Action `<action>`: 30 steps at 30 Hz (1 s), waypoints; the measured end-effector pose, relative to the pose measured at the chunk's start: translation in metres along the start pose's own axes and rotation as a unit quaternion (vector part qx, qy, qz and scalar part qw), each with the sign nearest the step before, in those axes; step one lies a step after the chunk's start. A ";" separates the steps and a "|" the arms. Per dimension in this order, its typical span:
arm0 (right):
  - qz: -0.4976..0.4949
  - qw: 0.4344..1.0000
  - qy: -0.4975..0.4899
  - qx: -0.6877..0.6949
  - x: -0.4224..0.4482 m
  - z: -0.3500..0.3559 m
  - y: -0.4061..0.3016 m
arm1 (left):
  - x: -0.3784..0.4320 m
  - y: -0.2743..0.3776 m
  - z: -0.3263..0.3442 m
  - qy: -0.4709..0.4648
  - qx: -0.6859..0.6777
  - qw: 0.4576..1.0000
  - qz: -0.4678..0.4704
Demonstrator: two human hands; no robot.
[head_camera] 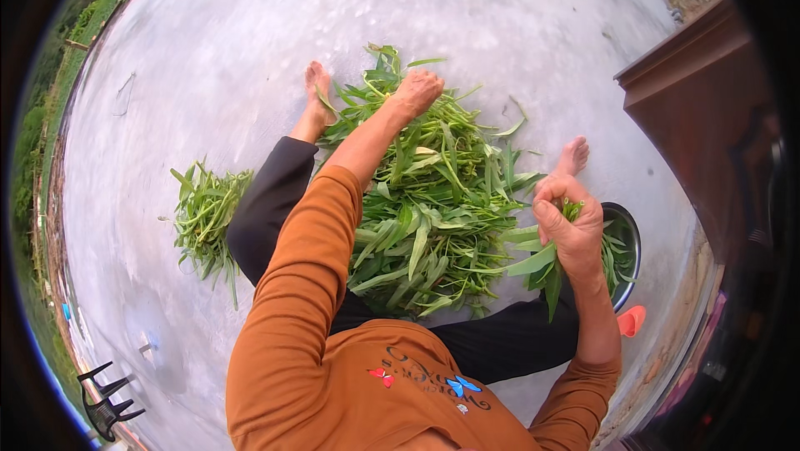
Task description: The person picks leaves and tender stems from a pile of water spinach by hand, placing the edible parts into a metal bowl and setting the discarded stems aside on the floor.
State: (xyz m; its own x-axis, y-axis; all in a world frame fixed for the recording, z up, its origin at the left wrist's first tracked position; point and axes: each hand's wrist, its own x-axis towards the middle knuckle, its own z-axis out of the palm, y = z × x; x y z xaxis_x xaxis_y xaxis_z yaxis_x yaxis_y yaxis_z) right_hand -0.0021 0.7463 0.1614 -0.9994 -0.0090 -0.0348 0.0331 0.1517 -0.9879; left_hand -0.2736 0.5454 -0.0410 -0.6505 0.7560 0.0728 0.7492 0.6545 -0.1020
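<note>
A broad heap of water spinach (431,201), long green stems and narrow leaves, lies on the concrete between my spread legs. My left hand (420,94) reaches to the far part of the heap with its fingers curled in. Whether a stem is inside those fingers is hidden by the back of the hand. At the right, my right hand (570,223) grips a small bunch of water spinach (542,263). The hollow stem ends poke out above the fist, and the leaves hang down on its left side.
A metal basin (636,245) holding greens stands beyond my right wrist, with an orange-red object (631,321) beside it. Left of my knee lies a smaller pile of greens (209,217). A brown cabinet-like structure (700,101) rises at right; a dark chair (106,398) is far left.
</note>
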 end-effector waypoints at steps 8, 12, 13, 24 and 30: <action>0.008 0.996 0.054 -0.069 0.011 -0.002 0.004 | 0.009 0.008 0.057 -0.051 -0.098 0.994 -0.026; -0.059 0.992 -0.004 -0.112 0.018 0.006 -0.006 | -0.006 0.004 0.066 -0.072 -0.167 0.983 -0.032; -0.071 0.991 -0.020 -0.110 0.018 0.007 -0.009 | -0.010 0.007 0.064 -0.071 -0.169 0.983 -0.030; -0.099 0.974 -0.031 -0.200 0.019 0.018 -0.007 | -0.060 -0.025 -0.104 0.129 -0.120 0.983 0.055; -0.107 0.965 0.013 -0.239 0.013 0.026 -0.017 | -0.097 -0.012 -0.224 0.199 -0.510 0.830 -0.109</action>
State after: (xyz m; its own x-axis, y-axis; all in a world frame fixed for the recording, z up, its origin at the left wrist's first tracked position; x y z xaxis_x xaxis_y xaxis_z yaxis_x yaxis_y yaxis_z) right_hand -0.0151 0.7176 0.1733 -0.9826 -0.0675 0.1729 -0.1792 0.5874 -0.7892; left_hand -0.1918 0.4668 0.1750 -0.8443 0.4287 0.3217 0.4667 0.2928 0.8346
